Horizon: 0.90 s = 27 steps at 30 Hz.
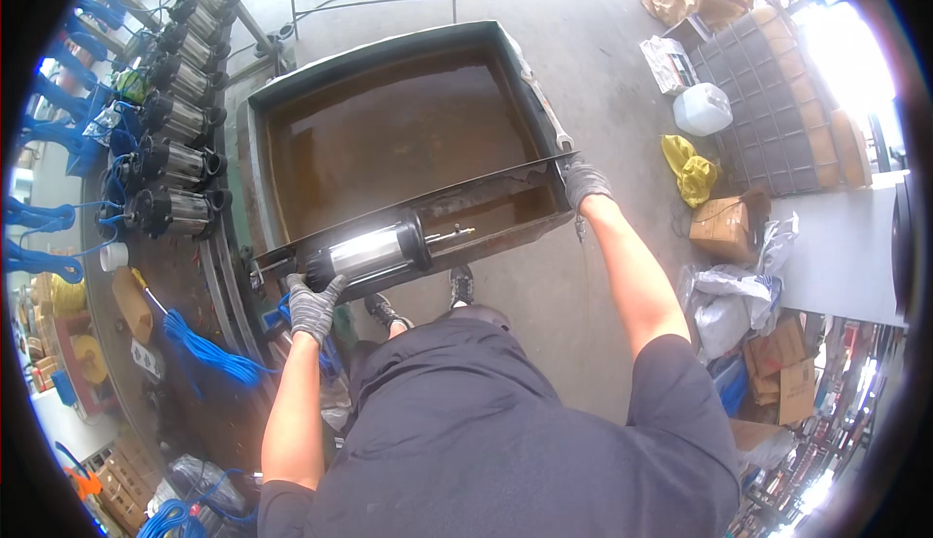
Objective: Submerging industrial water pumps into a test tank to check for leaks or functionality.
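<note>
A cylindrical pump (367, 252), silver in the middle with black ends, lies sideways along the near edge of a water-filled metal tank (374, 50). My left hand (313, 310), in a grey glove, grips its black left end with thumb and fingers apart around it. From the pump's right end a short metal fitting (451, 234) sticks out. My right hand (586, 183), also gloved, is closed at the tank's right near corner; what its fingers hold is hidden. A wrench (563, 138) lies on the rim just beyond those fingers. Something thin dangles below that hand.
Several similar pumps (175, 159) stand in a row on the left bench, with blue cables (209, 344) near them. To the right are a white plastic jug (702, 109), a yellow bag (688, 169), a cardboard box (724, 227) and a caged container (763, 101). A metal frame stands beyond the tank.
</note>
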Available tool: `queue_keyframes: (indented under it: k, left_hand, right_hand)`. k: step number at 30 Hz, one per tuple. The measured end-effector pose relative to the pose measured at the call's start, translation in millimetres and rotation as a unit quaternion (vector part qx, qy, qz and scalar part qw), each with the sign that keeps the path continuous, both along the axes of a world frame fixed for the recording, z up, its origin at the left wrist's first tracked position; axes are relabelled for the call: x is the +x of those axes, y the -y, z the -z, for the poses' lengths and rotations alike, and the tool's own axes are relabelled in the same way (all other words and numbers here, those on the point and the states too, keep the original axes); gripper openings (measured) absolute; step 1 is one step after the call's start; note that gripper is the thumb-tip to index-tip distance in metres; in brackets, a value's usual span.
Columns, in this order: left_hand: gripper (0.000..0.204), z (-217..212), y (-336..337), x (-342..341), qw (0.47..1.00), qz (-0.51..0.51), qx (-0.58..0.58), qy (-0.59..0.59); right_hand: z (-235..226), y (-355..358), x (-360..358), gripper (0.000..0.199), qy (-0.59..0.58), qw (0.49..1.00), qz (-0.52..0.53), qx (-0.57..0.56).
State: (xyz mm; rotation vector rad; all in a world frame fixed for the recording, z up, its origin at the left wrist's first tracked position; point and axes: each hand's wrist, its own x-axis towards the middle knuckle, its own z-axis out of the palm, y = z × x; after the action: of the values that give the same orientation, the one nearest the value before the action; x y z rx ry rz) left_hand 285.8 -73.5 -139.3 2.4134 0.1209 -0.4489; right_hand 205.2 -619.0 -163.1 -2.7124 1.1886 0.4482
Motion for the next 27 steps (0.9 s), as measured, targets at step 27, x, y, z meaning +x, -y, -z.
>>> queue_keyframes:
  k: [27]
  left_hand:
    - [0.039,52,-138,69,0.956,-0.009,0.178,0.232]
  right_hand:
    - [-69,-314,82,0.029,0.211,0.944,-0.198,0.158]
